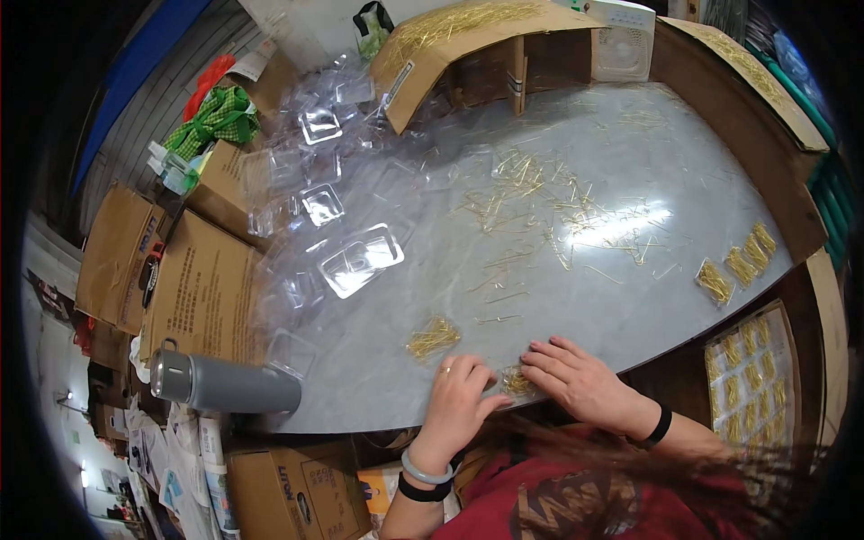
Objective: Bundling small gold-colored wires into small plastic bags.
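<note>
Near the table's front edge lies a small clear plastic pack (516, 381) of gold-coloured bent wire pieces. My left hand (457, 396) grips its left side, fingers curled and thumb at the near edge. On the other side, my right hand (580, 382) presses its fingers together against the pack. Just beyond my left hand rests a small heap of gold wire pieces (434, 339); whether it sits in a tray I cannot tell. Loose gold wire pieces (522, 175) are scattered over the middle of the grey table (432, 279).
Clear plastic clamshells (360, 261) pile up at the left. A grey bottle (238, 384) lies at the front left. Several filled packs (714, 282) line the right edge. Below it is a box of packs (751, 382). Cardboard (450, 49) stands along the back.
</note>
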A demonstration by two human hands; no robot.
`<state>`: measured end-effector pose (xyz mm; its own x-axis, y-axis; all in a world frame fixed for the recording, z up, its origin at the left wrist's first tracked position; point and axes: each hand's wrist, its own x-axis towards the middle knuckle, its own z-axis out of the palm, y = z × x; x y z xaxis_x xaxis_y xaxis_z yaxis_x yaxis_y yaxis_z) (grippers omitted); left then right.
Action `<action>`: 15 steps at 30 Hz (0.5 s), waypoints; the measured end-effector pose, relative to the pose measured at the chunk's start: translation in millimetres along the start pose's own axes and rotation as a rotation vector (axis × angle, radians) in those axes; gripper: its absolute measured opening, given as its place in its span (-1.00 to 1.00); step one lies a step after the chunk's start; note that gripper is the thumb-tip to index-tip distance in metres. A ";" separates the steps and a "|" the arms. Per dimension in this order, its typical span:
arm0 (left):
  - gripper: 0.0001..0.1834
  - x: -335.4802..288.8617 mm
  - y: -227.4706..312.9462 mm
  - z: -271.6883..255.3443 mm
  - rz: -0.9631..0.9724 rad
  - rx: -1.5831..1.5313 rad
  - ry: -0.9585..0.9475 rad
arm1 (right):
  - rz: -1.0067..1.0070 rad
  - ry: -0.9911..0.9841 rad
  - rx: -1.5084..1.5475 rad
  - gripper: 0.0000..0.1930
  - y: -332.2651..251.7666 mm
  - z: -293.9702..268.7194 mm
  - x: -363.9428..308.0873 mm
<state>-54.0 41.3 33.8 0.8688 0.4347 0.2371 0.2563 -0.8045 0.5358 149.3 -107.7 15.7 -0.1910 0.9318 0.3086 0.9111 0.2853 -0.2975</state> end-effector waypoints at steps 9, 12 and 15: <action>-0.73 3.7 1.8 6.2 -0.029 0.023 0.041 | 0.026 0.071 0.021 -0.53 -0.5 4.3 -2.7; -0.75 9.3 4.9 14.7 -0.037 0.094 0.050 | 0.055 0.098 0.019 -0.52 -1.4 5.2 -1.9; -0.79 11.3 11.3 17.7 -0.047 0.143 0.061 | 0.094 0.131 0.009 -0.51 -2.2 7.1 -0.4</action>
<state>-33.8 30.0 28.2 0.8283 0.4933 0.2655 0.3574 -0.8303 0.4277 144.8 -107.0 9.8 -0.0548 0.9173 0.3943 0.9193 0.2005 -0.3387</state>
